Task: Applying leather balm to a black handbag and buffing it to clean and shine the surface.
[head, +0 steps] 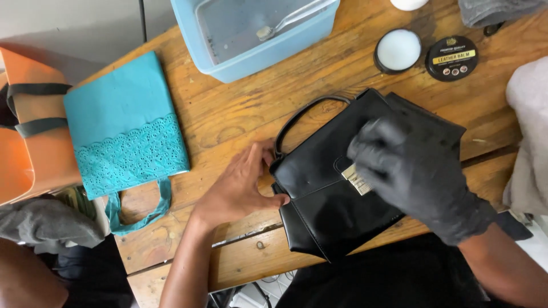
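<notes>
A black leather handbag (319,188) lies flat on the wooden table (228,108), its handle toward the far side. My bare left hand (242,185) presses against the bag's left edge, thumb and fingers pinching it. My right hand (414,171) wears a black glove and rests on the bag's flap beside the metal clasp (357,179). It is blurred and seems to press a dark cloth onto the leather.
An open tin of white balm (398,50) and its black lid (451,57) sit at the far right. A light-blue plastic tub (257,34) holds water and a brush. A teal lace-trimmed bag (123,128) and an orange bag (28,131) lie at the left.
</notes>
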